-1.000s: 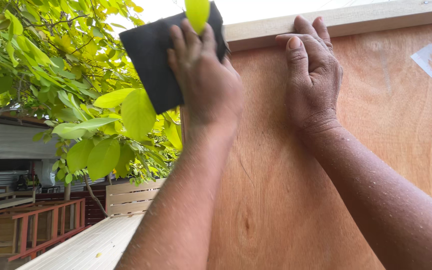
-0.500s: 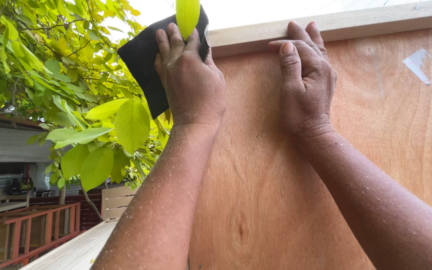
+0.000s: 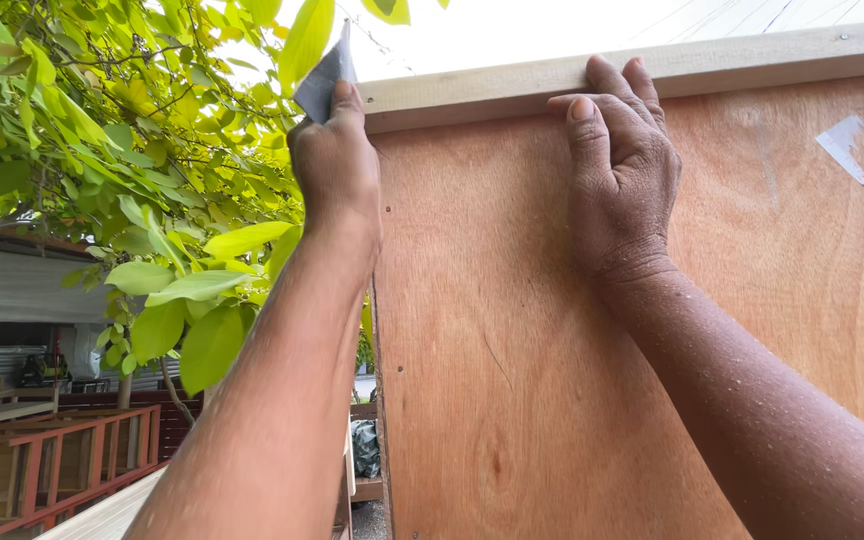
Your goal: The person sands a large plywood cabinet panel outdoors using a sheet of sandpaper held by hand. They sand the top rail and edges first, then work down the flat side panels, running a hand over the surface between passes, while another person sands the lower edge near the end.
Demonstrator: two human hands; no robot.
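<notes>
A: Where is the sandpaper sheet [image 3: 324,78] just now?

B: At the top left corner of the plywood panel [image 3: 572,400], against the left end of the wooden top rail [image 3: 752,62]. The left hand [image 3: 337,165] has it pinched, fingers curled shut round it, and only a dark grey corner pokes up above the knuckles.

A: And the other hand?

B: The right hand [image 3: 622,175] lies to the right, well apart from the sheet, with its fingers hooked over the rail and the thumb pressed flat on the panel face. It holds no loose thing.

A: Which way does the edge run?

B: The rail's long axis runs left to right; the panel's left edge drops straight down under the left hand. That forearm reaches steeply up, wrist straight. Green leaves [image 3: 152,230] crowd close on the left.
</notes>
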